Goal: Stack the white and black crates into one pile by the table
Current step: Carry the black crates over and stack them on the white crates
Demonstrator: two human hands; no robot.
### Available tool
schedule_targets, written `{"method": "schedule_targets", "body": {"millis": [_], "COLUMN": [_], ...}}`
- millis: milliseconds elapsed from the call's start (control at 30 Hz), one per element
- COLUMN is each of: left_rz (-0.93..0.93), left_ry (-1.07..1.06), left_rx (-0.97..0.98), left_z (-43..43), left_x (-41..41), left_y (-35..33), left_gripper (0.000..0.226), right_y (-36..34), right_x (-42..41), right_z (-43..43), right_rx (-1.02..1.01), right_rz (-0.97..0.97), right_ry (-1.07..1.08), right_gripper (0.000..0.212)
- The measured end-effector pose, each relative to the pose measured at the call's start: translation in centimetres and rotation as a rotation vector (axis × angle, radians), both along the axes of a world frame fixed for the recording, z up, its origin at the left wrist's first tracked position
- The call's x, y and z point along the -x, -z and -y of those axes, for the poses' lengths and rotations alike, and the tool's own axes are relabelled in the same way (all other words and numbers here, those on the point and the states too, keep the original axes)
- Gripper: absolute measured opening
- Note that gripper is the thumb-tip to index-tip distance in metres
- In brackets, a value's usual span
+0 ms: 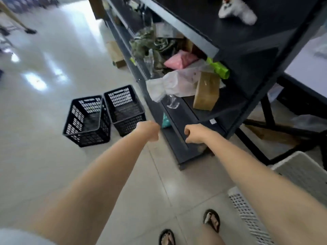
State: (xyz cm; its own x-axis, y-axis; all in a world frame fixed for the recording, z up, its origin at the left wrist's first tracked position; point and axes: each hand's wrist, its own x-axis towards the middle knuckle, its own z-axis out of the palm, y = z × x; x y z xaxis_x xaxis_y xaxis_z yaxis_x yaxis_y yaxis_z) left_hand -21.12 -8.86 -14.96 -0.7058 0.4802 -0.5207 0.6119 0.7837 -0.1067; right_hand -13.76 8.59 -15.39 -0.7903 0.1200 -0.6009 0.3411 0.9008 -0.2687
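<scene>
Both my feet [189, 227] in sandals on the floor [44, 156], left hand [148, 131] and right hand [193, 134] clenched, holding nothing, two black crates [104, 114] ahead, white crates [276, 191] beside me

Pale glossy tiles [44, 138] run under my feet, with bright light patches shining on them left of the rack [247, 55]. That dark metal rack stands at my right, its lower shelves cluttered with bags and a brown box [206, 93]. Beyond the rack, a cardboard carton [115, 53] sits on the tiles.
</scene>
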Motion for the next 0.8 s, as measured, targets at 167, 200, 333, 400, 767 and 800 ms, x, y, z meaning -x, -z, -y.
{"method": "schedule_targets", "body": {"millis": [167, 200, 333, 400, 767, 800], "left_rz": [-0.03, -0.036, -0.034, -0.061, -0.072, -0.053], "left_ry": [-0.265, -0.309, -0.443, -0.495, -0.779, -0.803], "left_rx": [0.013, 0.003, -0.008, -0.019, -0.073, -0.078], "left_z": [14.5, 16.7, 24.3, 27.8, 47.0, 48.8], "left_x": [5.0, 5.8, 9.7, 12.4, 23.2, 24.1], "left_y": [-3.1, -3.4, -4.4, -5.2, -7.1, -6.8], "left_gripper": [0.033, 0.033, 0.032, 0.033, 0.039, 0.04], "right_y": [-3.0, -3.4, -4.6, -5.2, -5.8, -5.4], "right_x": [8.0, 9.7, 17.5, 21.7, 38.9, 40.0], "right_z": [11.0, 12.8, 19.9, 24.1, 47.3, 49.4], "right_rx": [-0.034, -0.043, -0.062, -0.05, 0.04, 0.035], "right_rz": [-0.051, -0.06, -0.061, -0.094, -0.057, -0.044], "right_ry": [-0.178, -0.204, -0.326, -0.389, -0.653, -0.663], "right_gripper": [0.038, 0.039, 0.039, 0.039, 0.044, 0.044]}}
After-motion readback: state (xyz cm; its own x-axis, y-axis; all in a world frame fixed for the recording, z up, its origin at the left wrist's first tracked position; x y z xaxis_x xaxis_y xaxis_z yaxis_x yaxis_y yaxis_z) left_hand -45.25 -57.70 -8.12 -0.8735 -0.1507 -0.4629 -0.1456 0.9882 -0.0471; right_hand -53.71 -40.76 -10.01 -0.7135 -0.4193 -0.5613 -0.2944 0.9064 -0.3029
